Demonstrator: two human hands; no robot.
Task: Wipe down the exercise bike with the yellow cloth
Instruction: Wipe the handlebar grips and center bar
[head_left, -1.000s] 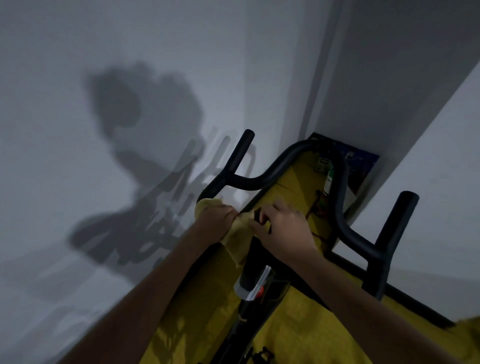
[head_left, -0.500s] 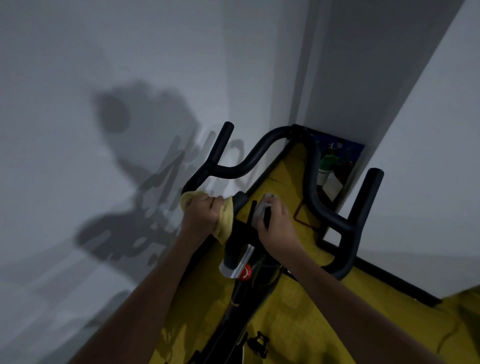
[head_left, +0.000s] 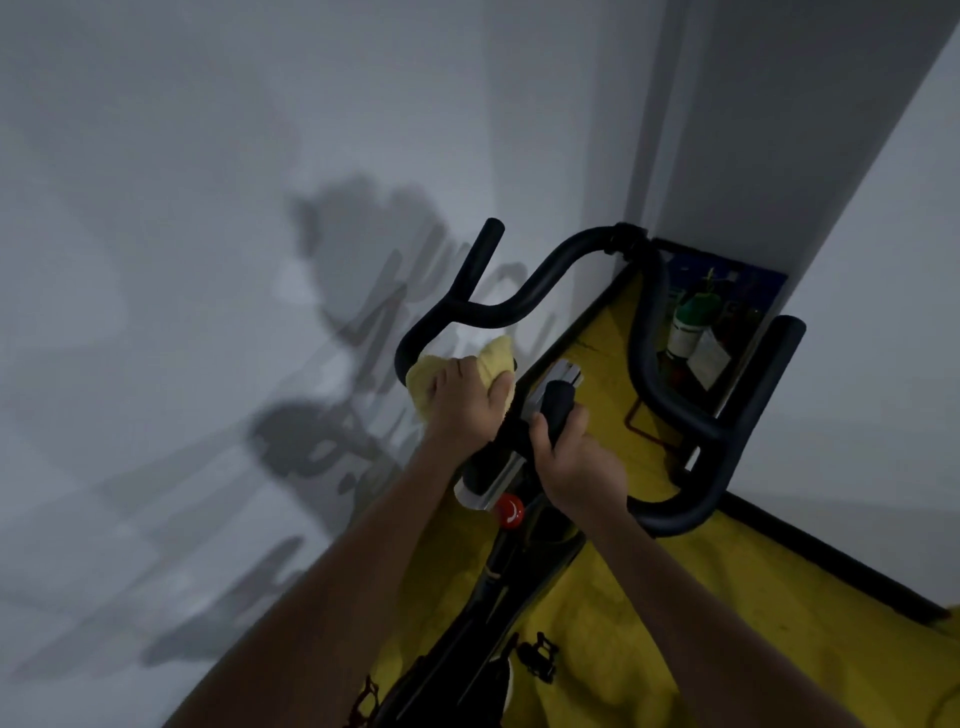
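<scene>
Both hands sit on the bike's bars, w/ fingers doing different jobs. Left hand (head_left: 465, 400) has its fingers curled shut round the yellow cloth (head_left: 457, 371), bunching it against the left bend of the handlebar (head_left: 524, 301); cloth is wadded under the palm, w/ a corner poking up past the thumb, prob. so the pad can be pushed along the tube w/o slipping. Right hand (head_left: 574, 457) wraps closed round a short black grip (head_left: 558, 405) at the centre of the bars, thumb on the near side; looks like a bracing hold to steady the exercise bike (head_left: 498, 571) while the other hand rubs. Just beyond that grip is a small silver-grey block (head_left: 563, 374), maybe a console or phone mount, too blurred to tell. Below the hands the stem drops past a red knob (head_left: 509, 512) to the frame, pedals (head_left: 537, 660) lower down. Bike stands on a yellow floor mat (head_left: 649, 623) in a corner of pale walls (head_left: 208, 208). Containers: a dark blue box (head_left: 743, 280) sits in the far corner behind the right bar, holding a green-and-white bottle (head_left: 688, 317) upright, plus a pale tag or packet beside it; other contents too dim to name. Judging by this, wiping is at the left bar; right bar, stem, frame likely not yet done.
</scene>
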